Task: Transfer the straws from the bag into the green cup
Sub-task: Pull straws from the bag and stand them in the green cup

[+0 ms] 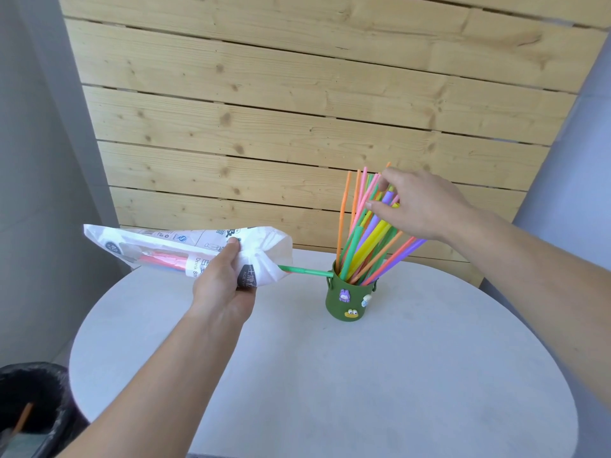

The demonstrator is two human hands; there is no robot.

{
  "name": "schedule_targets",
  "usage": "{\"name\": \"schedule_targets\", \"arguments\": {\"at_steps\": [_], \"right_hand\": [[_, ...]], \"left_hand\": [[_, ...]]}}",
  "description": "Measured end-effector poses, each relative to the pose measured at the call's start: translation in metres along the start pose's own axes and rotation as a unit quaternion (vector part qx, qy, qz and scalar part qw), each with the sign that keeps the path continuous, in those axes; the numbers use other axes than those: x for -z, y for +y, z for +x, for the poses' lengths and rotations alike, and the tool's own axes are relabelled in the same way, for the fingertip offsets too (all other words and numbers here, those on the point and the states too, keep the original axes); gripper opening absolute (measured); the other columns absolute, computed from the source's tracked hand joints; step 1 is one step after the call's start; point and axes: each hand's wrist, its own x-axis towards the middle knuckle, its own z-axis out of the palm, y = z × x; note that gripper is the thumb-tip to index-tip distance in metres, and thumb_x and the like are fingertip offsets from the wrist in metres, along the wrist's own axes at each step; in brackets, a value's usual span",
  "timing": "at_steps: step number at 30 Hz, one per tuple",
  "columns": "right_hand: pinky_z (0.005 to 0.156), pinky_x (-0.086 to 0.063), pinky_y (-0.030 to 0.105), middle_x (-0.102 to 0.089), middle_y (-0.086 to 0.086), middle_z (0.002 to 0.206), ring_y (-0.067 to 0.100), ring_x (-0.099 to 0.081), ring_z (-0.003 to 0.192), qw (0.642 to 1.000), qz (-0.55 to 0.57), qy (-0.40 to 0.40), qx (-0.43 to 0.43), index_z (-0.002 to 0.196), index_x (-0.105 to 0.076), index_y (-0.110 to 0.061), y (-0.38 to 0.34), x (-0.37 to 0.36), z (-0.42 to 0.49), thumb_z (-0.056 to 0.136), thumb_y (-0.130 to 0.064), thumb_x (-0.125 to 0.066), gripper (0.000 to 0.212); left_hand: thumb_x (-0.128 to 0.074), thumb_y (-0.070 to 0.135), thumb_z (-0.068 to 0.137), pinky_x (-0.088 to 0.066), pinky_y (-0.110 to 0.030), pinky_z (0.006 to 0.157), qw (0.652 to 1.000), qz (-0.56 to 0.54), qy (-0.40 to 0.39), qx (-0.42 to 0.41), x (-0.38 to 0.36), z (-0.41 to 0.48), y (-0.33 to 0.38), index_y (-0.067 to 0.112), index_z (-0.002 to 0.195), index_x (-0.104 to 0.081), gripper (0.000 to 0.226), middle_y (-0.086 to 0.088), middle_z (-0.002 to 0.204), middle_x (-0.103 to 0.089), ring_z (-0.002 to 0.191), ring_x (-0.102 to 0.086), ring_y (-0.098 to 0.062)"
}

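Observation:
The green cup [347,300], decorated with small cartoon stickers, stands on the round table and holds several coloured straws [365,246] fanned upward. My right hand [416,206] is above the cup, fingers spread, touching the upper ends of those straws. My left hand [228,276] grips the white plastic straw bag [165,244], held level above the table's left side with its mouth toward the cup. Red and blue straws show through the bag. One green straw [305,271] sticks out of the bag's mouth, its tip at the cup's rim.
The round pale grey table [330,375] sits before a wooden plank wall [297,110]. A black bin [29,408] lined with a dark bag stands on the floor at lower left, an orange straw inside it.

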Motion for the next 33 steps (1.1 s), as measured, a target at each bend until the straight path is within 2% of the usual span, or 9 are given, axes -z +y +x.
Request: {"name": "schedule_targets", "arguments": {"at_steps": [5, 8, 11, 16, 19, 23, 26, 30, 33], "right_hand": [[0.066, -0.041, 0.034, -0.055, -0.005, 0.100, 0.022, -0.052, 0.084, 0.999, 0.011, 0.050, 0.019, 0.104, -0.059, -0.025, -0.005, 0.001, -0.005, 0.086, -0.057, -0.065, 0.037], [0.066, -0.042, 0.034, -0.057, -0.004, 0.101, 0.024, -0.058, 0.089, 1.000, 0.001, 0.020, 0.024, 0.098, -0.058, -0.026, -0.006, 0.004, -0.006, 0.089, -0.057, -0.062, 0.033], [0.068, -0.038, 0.034, -0.048, -0.005, 0.100, 0.027, -0.058, 0.095, 0.999, -0.029, -0.027, 0.029, 0.094, -0.050, -0.027, -0.007, 0.005, -0.006, 0.098, -0.054, -0.049, 0.027], [0.071, -0.035, 0.034, -0.042, -0.002, 0.099, 0.030, -0.056, 0.109, 0.995, -0.073, -0.050, 0.041, 0.104, -0.057, -0.022, -0.007, 0.008, -0.004, 0.101, -0.053, -0.041, 0.035], [0.075, -0.038, 0.035, -0.045, -0.001, 0.102, 0.030, -0.053, 0.115, 0.997, -0.068, -0.026, 0.030, 0.117, -0.062, -0.024, -0.004, 0.012, -0.005, 0.095, -0.059, -0.048, 0.044], [0.074, -0.036, 0.034, -0.053, 0.001, 0.107, 0.028, -0.054, 0.112, 0.999, -0.027, 0.020, -0.005, 0.114, -0.063, -0.025, -0.002, 0.015, -0.011, 0.085, -0.063, -0.062, 0.048], [0.074, -0.038, 0.034, -0.052, 0.000, 0.106, 0.028, -0.054, 0.113, 0.999, -0.017, 0.032, -0.014, 0.118, -0.062, -0.023, -0.004, 0.015, -0.020, 0.085, -0.062, -0.062, 0.051], [0.086, -0.045, 0.039, -0.057, 0.007, 0.115, 0.031, -0.053, 0.117, 0.998, 0.012, 0.049, -0.027, 0.126, -0.061, -0.020, -0.009, 0.017, -0.031, 0.088, -0.059, -0.058, 0.055], [0.091, -0.044, 0.041, -0.057, 0.010, 0.119, 0.032, -0.051, 0.119, 0.997, 0.021, 0.060, -0.037, 0.132, -0.059, -0.018, -0.012, 0.019, -0.035, 0.089, -0.059, -0.054, 0.060]], "left_hand": [[-0.075, 0.014, 0.095, -0.059, -0.037, 0.098, 1.000, -0.002, -0.001, 0.003, 0.000, 0.000, 0.000, 0.012, 0.126, -0.066, 0.033, 0.000, 0.115, -0.076, 0.102, -0.076, -0.014], [-0.076, 0.014, 0.094, -0.060, -0.036, 0.096, 1.000, -0.001, -0.002, 0.005, 0.000, 0.001, 0.000, 0.012, 0.123, -0.066, 0.030, 0.001, 0.112, -0.077, 0.099, -0.076, -0.013], [-0.075, 0.014, 0.095, -0.059, -0.036, 0.097, 1.000, 0.000, -0.005, 0.006, 0.000, 0.000, -0.001, 0.011, 0.123, -0.066, 0.030, 0.001, 0.113, -0.077, 0.098, -0.076, -0.012], [-0.076, 0.014, 0.094, -0.059, -0.036, 0.098, 1.000, 0.005, -0.002, 0.007, 0.001, 0.001, -0.001, 0.012, 0.116, -0.067, 0.024, 0.000, 0.114, -0.077, 0.099, -0.076, -0.013], [-0.077, 0.014, 0.093, -0.059, -0.037, 0.098, 1.000, 0.003, 0.000, 0.007, 0.002, 0.001, -0.001, 0.012, 0.112, -0.068, 0.021, 0.000, 0.114, -0.077, 0.100, -0.076, -0.014], [-0.076, 0.015, 0.094, -0.059, -0.036, 0.097, 1.000, 0.009, -0.007, 0.004, 0.001, 0.001, -0.001, 0.012, 0.121, -0.067, 0.029, 0.000, 0.114, -0.077, 0.100, -0.076, -0.013], [-0.076, 0.015, 0.094, -0.061, -0.034, 0.093, 1.000, 0.007, -0.012, 0.007, 0.001, 0.002, 0.000, 0.012, 0.118, -0.068, 0.025, 0.001, 0.113, -0.077, 0.097, -0.076, -0.012], [-0.075, 0.015, 0.095, -0.060, -0.035, 0.095, 1.000, 0.006, -0.015, 0.006, 0.002, 0.002, 0.000, 0.012, 0.120, -0.068, 0.027, 0.000, 0.115, -0.077, 0.099, -0.076, -0.013], [-0.076, 0.015, 0.094, -0.059, -0.036, 0.098, 1.000, 0.006, -0.011, 0.006, 0.001, 0.001, 0.001, 0.013, 0.118, -0.067, 0.026, 0.001, 0.115, -0.077, 0.098, -0.076, -0.013]]}}
